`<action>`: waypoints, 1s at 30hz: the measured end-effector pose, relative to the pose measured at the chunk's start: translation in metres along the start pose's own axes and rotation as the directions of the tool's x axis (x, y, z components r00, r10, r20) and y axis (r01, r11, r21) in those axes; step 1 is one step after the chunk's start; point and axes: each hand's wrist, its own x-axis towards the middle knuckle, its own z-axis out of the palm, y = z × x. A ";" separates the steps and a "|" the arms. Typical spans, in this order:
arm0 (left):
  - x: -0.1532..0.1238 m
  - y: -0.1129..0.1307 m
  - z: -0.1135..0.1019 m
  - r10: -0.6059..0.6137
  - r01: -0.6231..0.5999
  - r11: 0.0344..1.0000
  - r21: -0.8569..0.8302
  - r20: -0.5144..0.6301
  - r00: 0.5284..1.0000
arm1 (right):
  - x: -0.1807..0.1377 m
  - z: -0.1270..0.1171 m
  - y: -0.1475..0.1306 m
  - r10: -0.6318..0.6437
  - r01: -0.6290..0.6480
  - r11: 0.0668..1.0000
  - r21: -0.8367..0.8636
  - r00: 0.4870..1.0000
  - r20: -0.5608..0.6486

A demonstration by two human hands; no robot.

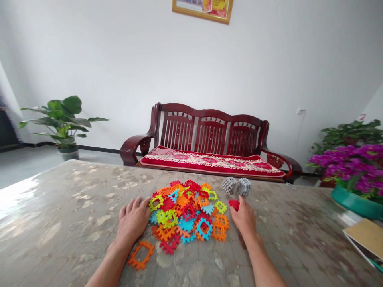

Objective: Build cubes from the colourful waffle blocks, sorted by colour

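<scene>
A heap of interlocking plastic building pieces (186, 225) in red, orange, lime green and light blue lies in the middle of the table, most with toothed edges. At its left side my left hand (133, 218) rests palm down on the table, fingers spread, thumb side close against the outer pieces. To the right of the heap, my right hand (244, 218) has a small red piece (234, 204) between thumb and index finger, low over the table. A single orange square frame piece (141, 255) lies apart, near my left wrist.
Two grey-and-white lattice balls (237, 186) sit behind my right hand. A teal pot (356, 202) of purple flowers and a tan book or folder (366, 237) are at the table's right. A wooden bench (206, 135) stands beyond, with a potted plant (64, 119) on the left.
</scene>
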 end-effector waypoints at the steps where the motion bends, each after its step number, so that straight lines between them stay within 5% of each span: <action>1: 0.000 0.000 -0.002 -0.002 0.002 1.000 -0.024 0.007 1.000 | 0.000 -0.001 0.000 0.001 -0.001 1.000 -0.005 1.000 0.005; 8: 0.002 0.003 -0.011 0.014 -0.008 0.995 -0.100 0.059 0.998 | -0.005 -0.009 -0.003 -0.026 0.025 0.999 -0.022 0.998 -0.049; 13: 0.000 0.003 -0.007 0.027 -0.024 0.998 -0.062 0.042 0.999 | -0.008 -0.015 -0.016 -0.181 0.213 0.953 0.216 0.970 -0.160; 19: -0.001 0.004 -0.009 0.026 -0.024 0.997 -0.074 0.028 0.999 | -0.024 -0.021 -0.052 -0.419 0.321 0.769 0.552 0.906 0.056; 24: -0.001 0.005 -0.011 0.035 -0.032 0.997 -0.075 0.037 0.999 | -0.035 -0.036 -0.070 -0.528 0.405 0.777 0.483 0.836 0.149; 30: -0.001 0.004 -0.010 0.038 -0.035 0.996 -0.084 0.036 0.999 | -0.037 -0.042 -0.075 -0.530 0.414 0.810 0.416 0.819 0.218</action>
